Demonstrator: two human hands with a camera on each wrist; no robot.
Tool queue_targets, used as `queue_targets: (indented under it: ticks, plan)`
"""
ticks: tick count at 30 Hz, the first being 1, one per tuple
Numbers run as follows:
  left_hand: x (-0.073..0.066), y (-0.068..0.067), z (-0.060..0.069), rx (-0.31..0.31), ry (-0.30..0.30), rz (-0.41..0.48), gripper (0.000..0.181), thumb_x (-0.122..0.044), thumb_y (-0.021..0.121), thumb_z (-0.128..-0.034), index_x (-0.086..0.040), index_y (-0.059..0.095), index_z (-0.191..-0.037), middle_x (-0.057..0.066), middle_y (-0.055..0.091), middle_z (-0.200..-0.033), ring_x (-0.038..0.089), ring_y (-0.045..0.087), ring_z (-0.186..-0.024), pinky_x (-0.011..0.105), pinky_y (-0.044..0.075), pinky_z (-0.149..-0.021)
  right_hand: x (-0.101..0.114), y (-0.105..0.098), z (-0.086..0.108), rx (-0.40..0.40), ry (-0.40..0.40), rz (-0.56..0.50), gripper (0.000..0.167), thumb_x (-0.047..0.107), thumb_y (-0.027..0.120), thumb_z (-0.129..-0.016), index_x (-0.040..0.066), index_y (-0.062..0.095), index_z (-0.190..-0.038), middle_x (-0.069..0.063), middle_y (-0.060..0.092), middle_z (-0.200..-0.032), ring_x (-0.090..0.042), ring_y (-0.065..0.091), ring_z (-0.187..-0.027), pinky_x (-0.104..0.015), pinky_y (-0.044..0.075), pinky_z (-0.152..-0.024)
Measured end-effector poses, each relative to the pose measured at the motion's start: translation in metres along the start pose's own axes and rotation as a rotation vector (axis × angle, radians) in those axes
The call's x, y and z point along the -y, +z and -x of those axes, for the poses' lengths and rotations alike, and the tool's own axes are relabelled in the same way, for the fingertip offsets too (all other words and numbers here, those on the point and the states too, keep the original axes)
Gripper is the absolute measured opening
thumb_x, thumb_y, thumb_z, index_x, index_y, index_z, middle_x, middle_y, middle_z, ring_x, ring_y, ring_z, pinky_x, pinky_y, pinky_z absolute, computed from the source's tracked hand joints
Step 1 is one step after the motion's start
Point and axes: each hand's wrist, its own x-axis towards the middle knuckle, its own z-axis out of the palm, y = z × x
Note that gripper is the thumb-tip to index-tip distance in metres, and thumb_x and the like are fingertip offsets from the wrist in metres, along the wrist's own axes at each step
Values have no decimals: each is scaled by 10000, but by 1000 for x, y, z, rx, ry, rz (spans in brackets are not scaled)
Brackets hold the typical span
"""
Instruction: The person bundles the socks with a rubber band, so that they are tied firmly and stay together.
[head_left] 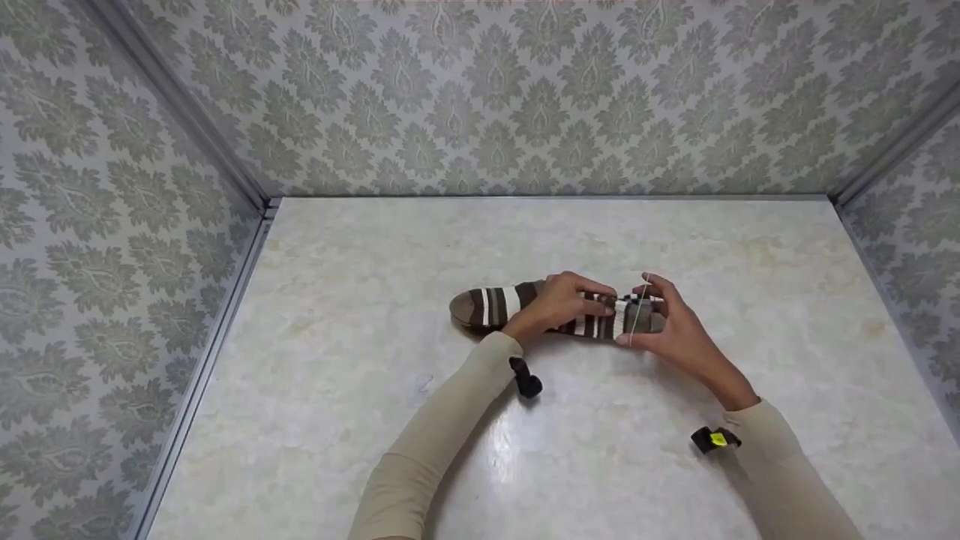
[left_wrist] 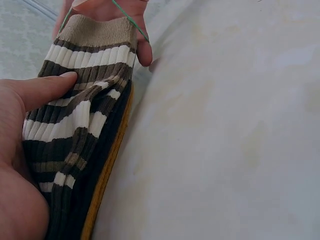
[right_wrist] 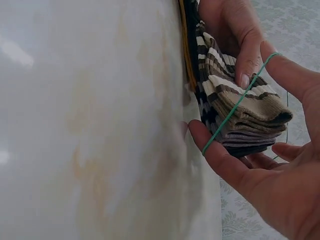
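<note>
A flat stack of striped socks (head_left: 495, 306) lies lengthwise on the table, brown toe at the left and cuffs at the right. My left hand (head_left: 561, 301) grips the stack around its middle, thumb on top in the left wrist view. Beside the cuff end, my right hand (head_left: 679, 334) has its thumb and fingers spread, stretching a thin green band (right_wrist: 231, 114) between them. The band passes over the beige cuff (right_wrist: 262, 107) in the right wrist view. Several cuff layers show there, stacked. Parts of the left fingers are hidden beneath the socks.
The marbled pale table (head_left: 337, 247) extends around the hands. Patterned panels (head_left: 495, 97) stand behind it and at both sides, with grey metal edging where they meet. Black straps (head_left: 527, 379) hang at both wrists.
</note>
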Motion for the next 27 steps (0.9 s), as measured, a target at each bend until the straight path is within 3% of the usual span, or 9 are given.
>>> queue_targets:
  ticks: [5, 9, 14, 19, 22, 27]
  plan:
    - [2, -2, 0, 16, -3, 102, 389, -251, 859, -955, -185, 820, -1337, -146, 798, -1214, 89, 737, -933, 301, 590, -874, 3, 6, -5, 12, 29, 10, 1146, 277, 953, -901, 101, 198, -1745, -240, 393, -1661, -466, 453, -1498, -648, 380, -1185]
    - [1, -3, 2, 2, -8, 159, 352, -196, 863, -938, -227, 845, -1288, -128, 807, -1193, 91, 744, -968, 296, 594, -877, 8, 12, -9, 3, 25, 14, 1128, 306, 954, -899, 113, 228, -1741, -237, 420, -1622, -424, 457, -1481, -626, 361, -1196]
    - [2, -2, 1, -10, 0, 138, 316, -222, 892, -916, -306, 867, -1220, -139, 809, -1172, 57, 737, -1053, 273, 584, -926, 9, 15, -13, -33, -18, 5, 1064, 252, 951, -904, 87, 282, -1714, -222, 499, -1538, -398, 507, -1414, -599, 369, -1193]
    - [3, -4, 0, -7, 21, 89, 294, -248, 892, -924, -265, 869, -1217, -150, 803, -1149, 50, 715, -1059, 262, 558, -948, 7, 18, -17, -70, -50, 41, 1039, 262, 960, -894, 62, 327, -1693, -230, 551, -1485, -405, 534, -1386, -608, 384, -1178]
    - [4, -6, 0, 14, 42, 78, 266, -249, 881, -947, -222, 860, -1210, -136, 798, -1131, 70, 708, -1043, 268, 546, -946, 3, 20, -18, -105, -58, 74, 987, 275, 948, -907, 53, 371, -1677, -232, 591, -1437, -394, 578, -1302, -570, 438, -1095]
    - [6, -7, 0, 50, 70, 70, 226, -239, 851, -987, -197, 836, -1209, -116, 782, -1101, 92, 702, -977, 276, 539, -900, -4, 22, -18, -178, -97, 109, 869, 184, 918, -934, 51, 448, -1652, -186, 675, -1295, -283, 595, -1011, -366, 448, -844]
